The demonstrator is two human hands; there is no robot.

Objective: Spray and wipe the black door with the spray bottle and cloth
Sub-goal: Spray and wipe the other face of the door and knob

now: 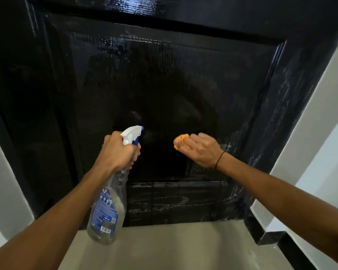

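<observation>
Against the black door [164,84], the left hand [116,151] grips the spray bottle [107,207]; right hand [200,150] fingers [183,147] clutch the orange cloth [180,140].

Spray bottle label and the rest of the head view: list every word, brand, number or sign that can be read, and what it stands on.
Nothing legible.
Blue label on the spray bottle: print, barcode and square code too blurred to read.
Black door, orange cloth: no text.

A pale grey floor [183,246] runs up to the foot of the black door [164,84], edged by a black skirting [271,238] on the right.
</observation>
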